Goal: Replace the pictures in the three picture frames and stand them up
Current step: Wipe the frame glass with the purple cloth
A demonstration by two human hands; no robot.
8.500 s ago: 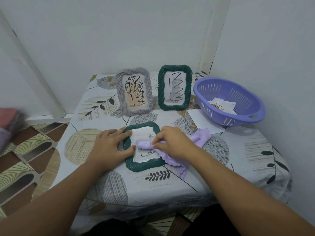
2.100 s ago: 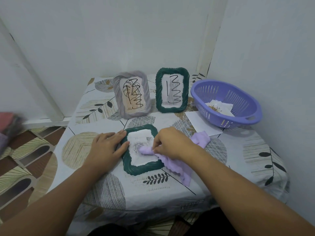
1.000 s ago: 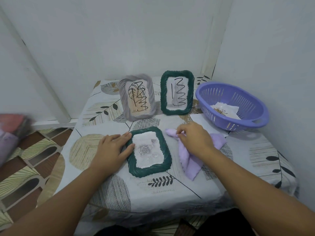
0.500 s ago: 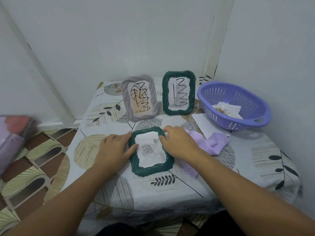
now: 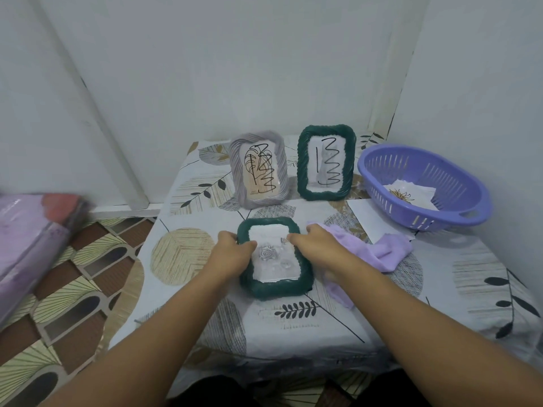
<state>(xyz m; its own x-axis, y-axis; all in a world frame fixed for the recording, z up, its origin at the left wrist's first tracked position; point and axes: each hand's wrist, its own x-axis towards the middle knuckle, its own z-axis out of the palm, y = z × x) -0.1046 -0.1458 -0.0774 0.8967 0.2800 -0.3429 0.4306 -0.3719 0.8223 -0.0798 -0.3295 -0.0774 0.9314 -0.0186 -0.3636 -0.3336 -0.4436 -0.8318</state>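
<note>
- Leaf-patterned tablecloth (image 5: 382, 304) fills a white corner, and the flat green frame (image 5: 274, 284) lies face up on it, long axis running away from you
- Your left hand (image 5: 232, 255) grips its left edge, your right hand (image 5: 318, 248) its right; fingers are curled on the rim, equally near
- Behind stand the grey frame (image 5: 258, 168) and upright green frame (image 5: 326, 163); purple cloth (image 5: 385, 249) and basket (image 5: 423, 183) lie rightward

hidden: side rails of the flat green frame (image 5: 274, 286) are covered by the left hand (image 5: 232, 254) and right hand (image 5: 320, 248) | hidden: fingertips beneath the rails cannot be seen | blurred: a purple-and-red bundle (image 5: 32, 236) is cut by the left picture edge | too small: drawing on the paper (image 5: 411, 195) inside the basket (image 5: 382, 160)
</note>
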